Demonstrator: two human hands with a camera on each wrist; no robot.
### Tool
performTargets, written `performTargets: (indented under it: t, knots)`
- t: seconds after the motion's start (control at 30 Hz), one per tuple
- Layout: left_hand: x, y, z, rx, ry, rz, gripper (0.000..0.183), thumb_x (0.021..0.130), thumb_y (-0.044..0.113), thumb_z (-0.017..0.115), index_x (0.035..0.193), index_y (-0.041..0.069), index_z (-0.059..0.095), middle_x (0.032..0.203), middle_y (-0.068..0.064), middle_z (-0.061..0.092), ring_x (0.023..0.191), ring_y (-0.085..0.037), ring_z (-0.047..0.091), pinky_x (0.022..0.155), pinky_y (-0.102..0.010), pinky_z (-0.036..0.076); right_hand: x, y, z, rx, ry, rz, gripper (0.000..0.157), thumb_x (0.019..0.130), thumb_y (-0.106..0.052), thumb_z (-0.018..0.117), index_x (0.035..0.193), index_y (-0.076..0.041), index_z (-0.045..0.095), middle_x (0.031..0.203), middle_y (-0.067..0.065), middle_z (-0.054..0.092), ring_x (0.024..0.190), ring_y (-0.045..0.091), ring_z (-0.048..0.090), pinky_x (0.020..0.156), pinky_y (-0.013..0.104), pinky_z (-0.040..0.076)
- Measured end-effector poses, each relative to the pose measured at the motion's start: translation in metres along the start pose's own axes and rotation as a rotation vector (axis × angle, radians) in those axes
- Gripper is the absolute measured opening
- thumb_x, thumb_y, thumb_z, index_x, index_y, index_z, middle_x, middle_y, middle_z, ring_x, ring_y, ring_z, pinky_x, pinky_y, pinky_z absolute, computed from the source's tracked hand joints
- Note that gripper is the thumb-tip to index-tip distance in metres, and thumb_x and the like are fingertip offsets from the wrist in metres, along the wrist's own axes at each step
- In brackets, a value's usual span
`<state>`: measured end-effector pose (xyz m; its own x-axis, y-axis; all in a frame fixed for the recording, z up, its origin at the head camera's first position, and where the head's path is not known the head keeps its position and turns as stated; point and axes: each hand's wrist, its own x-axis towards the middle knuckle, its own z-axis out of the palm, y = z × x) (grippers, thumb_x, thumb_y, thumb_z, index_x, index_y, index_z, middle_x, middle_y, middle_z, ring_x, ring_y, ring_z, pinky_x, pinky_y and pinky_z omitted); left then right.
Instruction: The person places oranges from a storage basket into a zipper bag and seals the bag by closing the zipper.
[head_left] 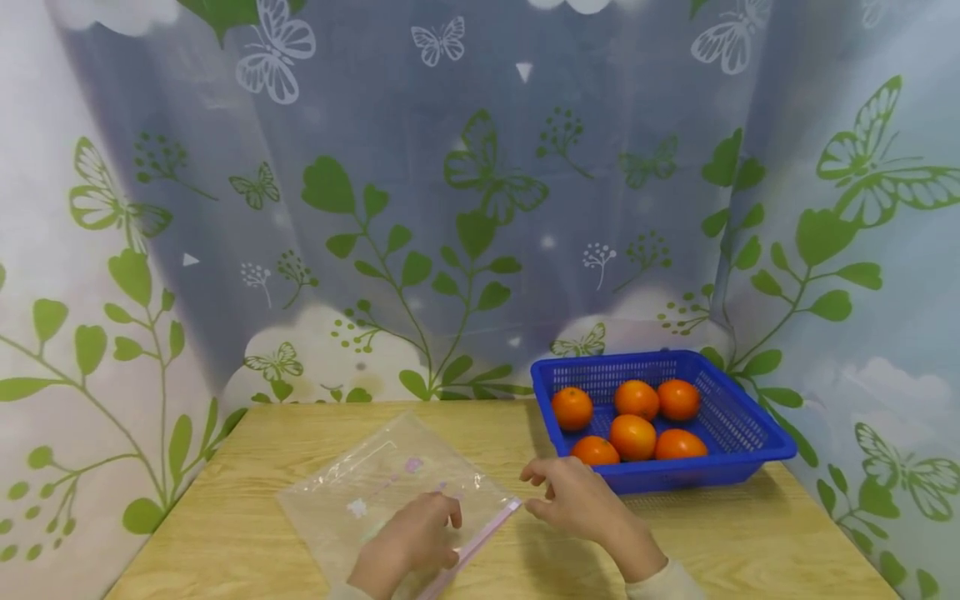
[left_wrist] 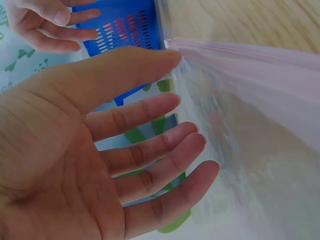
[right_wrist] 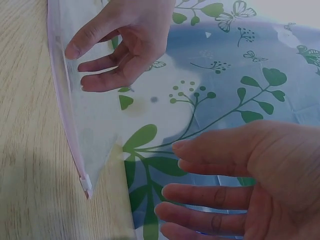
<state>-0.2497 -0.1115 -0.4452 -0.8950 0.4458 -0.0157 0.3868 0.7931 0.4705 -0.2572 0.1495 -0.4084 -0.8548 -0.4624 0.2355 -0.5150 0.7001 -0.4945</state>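
A clear zip bag (head_left: pixel 390 467) with a pink slider strip and small printed flowers lies flat and slanted on the table. Over its lower right part hovers my left hand (head_left: pixel 414 537), fingers loosely bent and holding nothing; in the left wrist view its thumb (left_wrist: pixel 145 62) overlaps the bag's pink edge. My right hand (head_left: pixel 577 498) is beside the bag's slider corner, with its relaxed fingers (right_wrist: pixel 205 195) apart from the bag and nothing between them. The white slider (right_wrist: pixel 85 181) sits at the end of the strip, near that hand.
A blue plastic basket (head_left: pixel 720 471) with several orange fruits (head_left: pixel 633 437) stands at the back right, just beyond my right hand. The wooden table (head_left: pixel 225 517) meets a patterned curtain (head_left: pixel 405 208) at the back and sides.
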Motion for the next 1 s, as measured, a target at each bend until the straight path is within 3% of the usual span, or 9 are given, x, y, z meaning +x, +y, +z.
performTargets:
  t: [0.2, 0.43, 0.6, 0.8, 1.0]
  knots:
    - [-0.001, -0.004, 0.001, -0.018, -0.028, -0.033, 0.039, 0.074, 0.02, 0.09, 0.103, 0.006, 0.069, 0.105, -0.009, 0.068, 0.093, -0.026, 0.064, 0.085, -0.05, 0.062, 0.002, 0.001, 0.002, -0.021, -0.014, -0.038, 0.025, 0.084, -0.014, 0.082, 0.107, -0.009, 0.075, 0.105, 0.008, 0.078, 0.078, 0.019, 0.069, 0.064, 0.023, 0.054]
    - [-0.001, -0.007, -0.003, -0.065, -0.051, -0.024, 0.027, 0.072, -0.002, 0.079, 0.097, 0.002, 0.07, 0.086, -0.002, 0.063, 0.073, -0.012, 0.055, 0.065, -0.025, 0.056, 0.001, 0.001, 0.003, -0.031, -0.018, -0.045, 0.025, 0.083, -0.015, 0.083, 0.106, -0.01, 0.075, 0.104, 0.007, 0.078, 0.078, 0.02, 0.07, 0.063, 0.023, 0.053]
    - [-0.002, -0.009, -0.004, -0.049, -0.028, 0.008, 0.017, 0.075, -0.01, 0.073, 0.086, 0.001, 0.069, 0.08, -0.001, 0.061, 0.068, -0.009, 0.051, 0.061, -0.018, 0.053, 0.002, 0.001, 0.005, -0.04, -0.013, -0.041, 0.024, 0.083, -0.015, 0.083, 0.105, -0.01, 0.075, 0.103, 0.006, 0.078, 0.076, 0.015, 0.068, 0.062, 0.023, 0.052]
    - [0.0, -0.008, -0.008, 0.017, 0.055, 0.031, 0.016, 0.077, -0.007, 0.075, 0.08, 0.006, 0.066, 0.074, 0.003, 0.058, 0.065, -0.008, 0.049, 0.058, -0.018, 0.047, 0.002, -0.001, 0.008, -0.037, -0.018, -0.046, 0.022, 0.085, -0.014, 0.081, 0.105, -0.01, 0.075, 0.097, 0.008, 0.076, 0.078, 0.019, 0.069, 0.062, 0.024, 0.052]
    - [0.001, -0.003, -0.012, -0.073, 0.208, 0.1, 0.019, 0.072, -0.011, 0.068, 0.073, 0.007, 0.06, 0.066, 0.003, 0.052, 0.058, -0.006, 0.042, 0.05, -0.018, 0.039, 0.002, -0.004, 0.013, -0.035, -0.01, -0.052, 0.017, 0.087, -0.018, 0.079, 0.103, -0.011, 0.076, 0.093, 0.007, 0.076, 0.071, 0.013, 0.065, 0.058, 0.024, 0.05]
